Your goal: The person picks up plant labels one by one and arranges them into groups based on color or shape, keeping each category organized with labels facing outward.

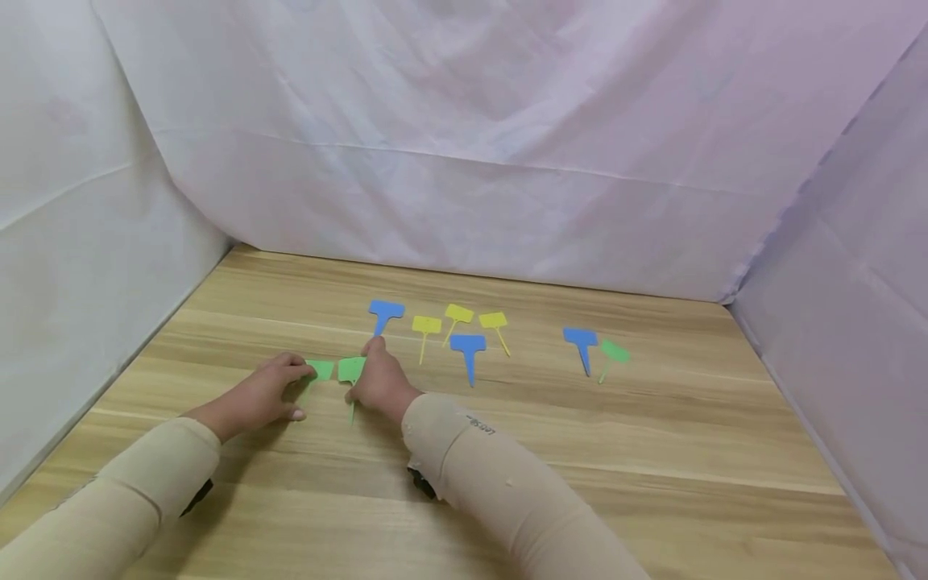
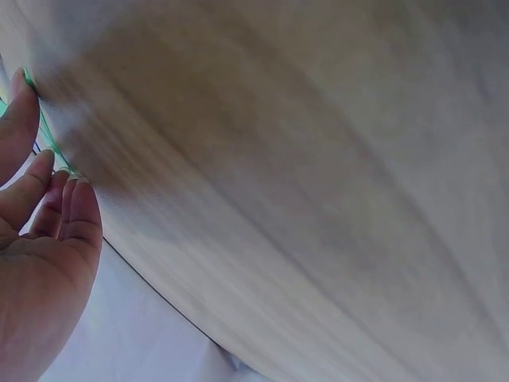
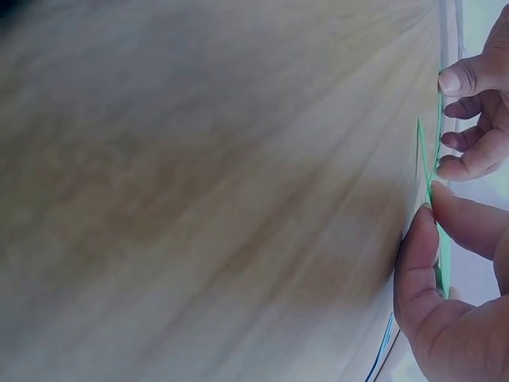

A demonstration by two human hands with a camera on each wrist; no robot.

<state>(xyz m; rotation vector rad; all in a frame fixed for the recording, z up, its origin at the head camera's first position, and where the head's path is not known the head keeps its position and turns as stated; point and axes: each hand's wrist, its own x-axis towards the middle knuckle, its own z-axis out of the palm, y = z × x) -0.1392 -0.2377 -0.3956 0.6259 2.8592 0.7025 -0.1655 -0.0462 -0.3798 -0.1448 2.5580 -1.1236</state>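
Observation:
My left hand (image 1: 264,395) has its fingertips on the head of a green T-shaped plant label (image 1: 322,370), with the thumb set apart near the stem. Part of that label is hidden under the fingers. Close to its right, my right hand (image 1: 384,379) pinches a second green plant label (image 1: 350,369) between thumb and forefinger, its stem pointing toward me. In the right wrist view the pinched label (image 3: 444,259) appears edge-on, low over the wood. Just beyond the right hand lies a blue plant label (image 1: 387,309), its stem tip at the fingers.
Several yellow plant labels (image 1: 427,325) and another blue plant label (image 1: 468,345) lie right of the hands on the wooden table (image 1: 652,459). Farther right, a blue label (image 1: 581,337) lies beside a green one (image 1: 615,350). White cloth (image 1: 464,209) encloses the back and sides.

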